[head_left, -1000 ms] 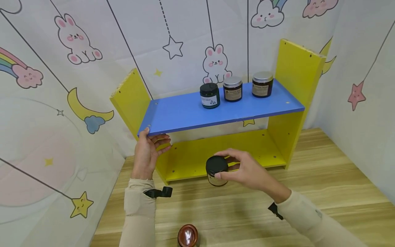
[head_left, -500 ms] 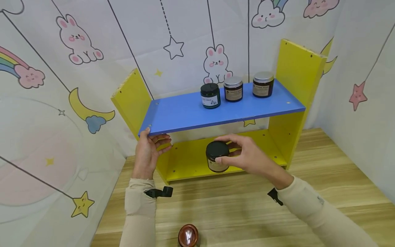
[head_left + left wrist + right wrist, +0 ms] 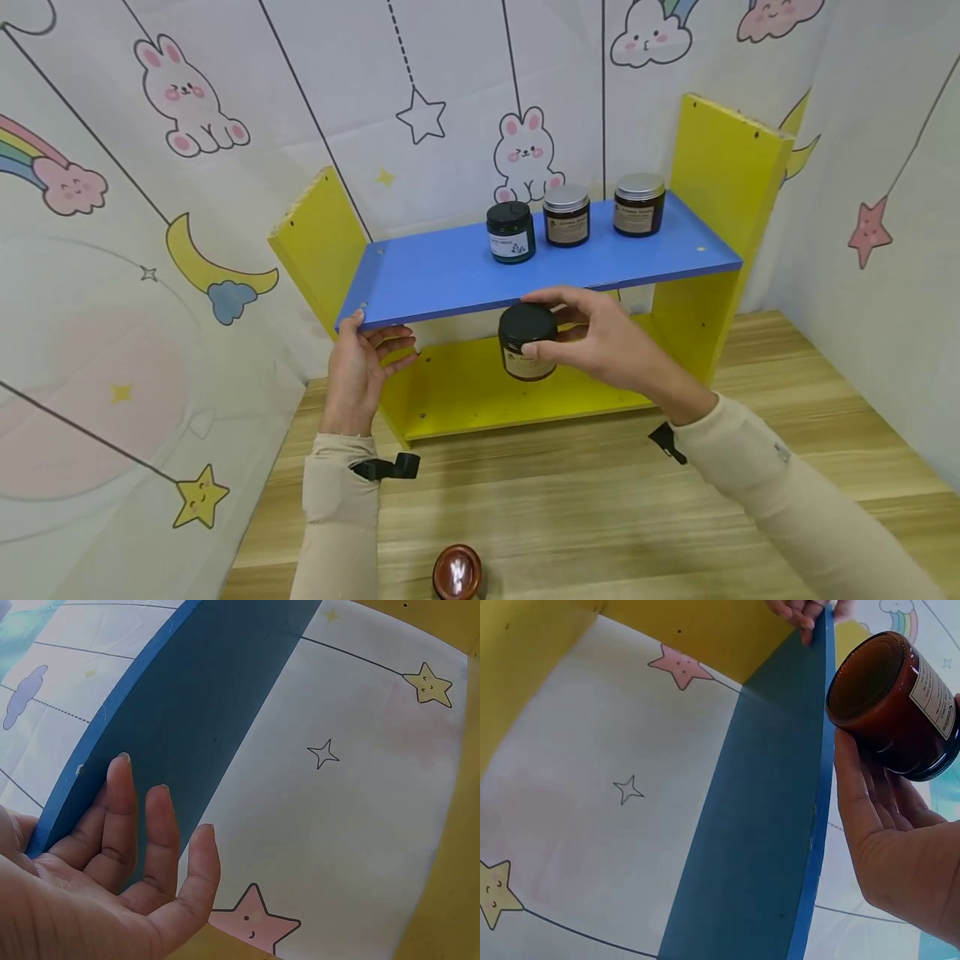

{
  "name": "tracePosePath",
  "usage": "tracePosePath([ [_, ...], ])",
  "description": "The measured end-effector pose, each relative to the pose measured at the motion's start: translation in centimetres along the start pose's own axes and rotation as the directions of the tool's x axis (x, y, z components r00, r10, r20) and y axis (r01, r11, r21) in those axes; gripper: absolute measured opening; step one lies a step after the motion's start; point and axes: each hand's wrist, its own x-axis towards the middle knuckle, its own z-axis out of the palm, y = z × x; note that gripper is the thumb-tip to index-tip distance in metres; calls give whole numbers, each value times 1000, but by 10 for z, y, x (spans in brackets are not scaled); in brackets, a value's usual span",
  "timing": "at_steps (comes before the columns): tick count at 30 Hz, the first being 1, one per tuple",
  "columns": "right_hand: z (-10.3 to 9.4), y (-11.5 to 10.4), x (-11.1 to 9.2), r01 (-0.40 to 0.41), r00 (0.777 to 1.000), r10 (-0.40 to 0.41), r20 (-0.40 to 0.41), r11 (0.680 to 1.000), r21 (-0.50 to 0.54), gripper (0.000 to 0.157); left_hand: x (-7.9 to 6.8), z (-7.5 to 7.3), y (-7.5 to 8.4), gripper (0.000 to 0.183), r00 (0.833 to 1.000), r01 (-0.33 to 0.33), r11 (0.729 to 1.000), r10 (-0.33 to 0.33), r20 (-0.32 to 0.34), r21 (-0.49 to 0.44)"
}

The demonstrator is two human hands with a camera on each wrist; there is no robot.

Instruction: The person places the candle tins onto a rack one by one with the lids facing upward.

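My right hand (image 3: 607, 346) grips a dark brown glass candle jar (image 3: 528, 354) with a black lid. In the head view the jar is upright, in front of the blue shelf board (image 3: 442, 283), near its front edge. The right wrist view shows the bare bottom and part of the label of the jar (image 3: 889, 697). My left hand (image 3: 360, 371) holds the board's front left corner, thumb on top and fingers below. In the left wrist view, the left hand's fingers (image 3: 161, 840) spread under the board. Its thumb is mostly hidden there.
On the board stand a black-lidded green jar (image 3: 511, 233) and two silver-lidded brown jars, one in the middle (image 3: 566, 217) and one farther right (image 3: 638, 206). Yellow side panels (image 3: 723, 175) rise past the board. A reddish-brown jar (image 3: 457, 572) stands on the wooden table (image 3: 570, 517).
My right hand has raised the candle jar from just above the table, in front of the lower yellow shelf, to near the blue board's front edge. The left hand has stayed put.
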Motion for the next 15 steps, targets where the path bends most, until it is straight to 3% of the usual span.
tracePosePath([
  [15,-17,-13,23,-10,1000,9,-19,998,-57,54,0,0,0,47,1000,0,1000,0,1,2],
])
